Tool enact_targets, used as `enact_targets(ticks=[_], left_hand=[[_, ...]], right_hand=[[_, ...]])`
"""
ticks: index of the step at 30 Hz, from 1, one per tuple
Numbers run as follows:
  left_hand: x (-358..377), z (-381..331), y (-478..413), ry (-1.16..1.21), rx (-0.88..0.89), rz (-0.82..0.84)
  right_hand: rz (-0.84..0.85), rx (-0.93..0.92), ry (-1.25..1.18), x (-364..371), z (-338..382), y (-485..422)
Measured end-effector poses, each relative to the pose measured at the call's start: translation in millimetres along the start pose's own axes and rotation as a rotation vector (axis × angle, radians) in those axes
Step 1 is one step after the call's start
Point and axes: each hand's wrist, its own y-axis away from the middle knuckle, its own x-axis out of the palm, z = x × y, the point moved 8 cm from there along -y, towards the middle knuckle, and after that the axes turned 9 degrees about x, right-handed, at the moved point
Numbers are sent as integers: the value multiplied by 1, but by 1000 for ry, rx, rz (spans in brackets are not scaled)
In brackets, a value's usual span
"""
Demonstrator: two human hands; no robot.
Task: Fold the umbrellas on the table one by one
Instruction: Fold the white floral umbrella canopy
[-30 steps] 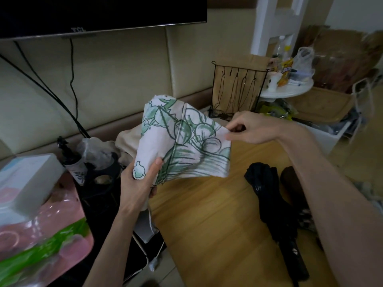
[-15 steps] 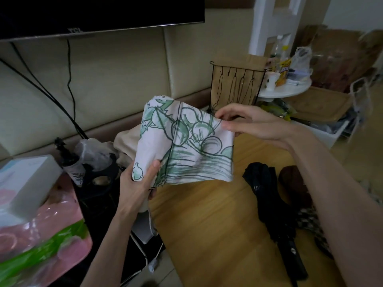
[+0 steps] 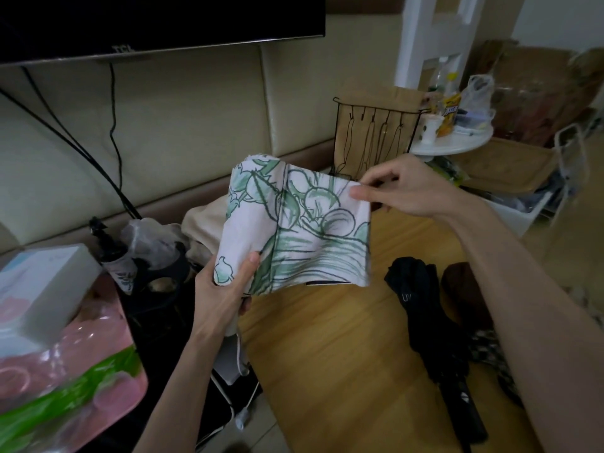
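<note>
Green-printed white cloth, the canopy of the floral umbrella (image 3: 294, 230), is hanging in the air over the near left edge of the wooden table (image 3: 327, 371). The left hand (image 3: 222, 289) is gripping its lower left part, thumb pressing on the front and fingers curling behind. The right hand (image 3: 402, 188) is pinching the upper right corner between thumb and forefinger, the other fingers loosely bent.

By my reading the person is flattening and gathering this umbrella's panels into pleats, and the wrapping is not yet done. The next move is calling for the pleats to be drawn round the shaft in one direction and held tight while a strap is found — none is showing.

The black umbrella (image 3: 425, 315) is lying slack on the table, just beside a brown and checkered one (image 3: 461, 289) that the right arm is partly hiding.

As for containers, a black wire rack (image 3: 376, 132) is standing before a brown paper bag (image 3: 385, 96), its contents hidden. A white round shelf (image 3: 457, 147) is carrying a cup (image 3: 429, 129) and packets. A pink plastic bag (image 3: 81, 371) is holding something green, with a white box (image 3: 42, 282) resting on top.
</note>
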Motion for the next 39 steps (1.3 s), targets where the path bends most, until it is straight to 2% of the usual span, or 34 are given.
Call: enact_targets(ticks=[4,8,10,12,15,19,22,26,30,36,39], left_hand=[[14,9,3,12,-82,40],[38,12,10,-49,-95,286],[49,9,16,-81,-68,385],[60,3,23,-93,-48,449],[66,-1,28,-72,-29,475],[57,4,31,-21,-224,376],[52,4,30,16,-244,341],[50,3,27,31,-213,322],[51,1,28,10,-178,332],[52,3,31,-29,-190,374],[56,2,34,-54,-173,400]], right_hand=[[87,18,-281,19,18,9],[-1,55,-441,41,37,-9],[34,76,-522,61,45,-16],[91,19,-441,77,54,-17],[-17,-95,-288,69,60,-16],[-148,-199,-225,40,59,-11],[-238,-175,-20,15,48,-12],[-131,-137,196,25,33,-15],[-160,-199,213,33,34,-22],[-65,-133,213,42,42,-29],[-68,-83,235,48,34,-35]])
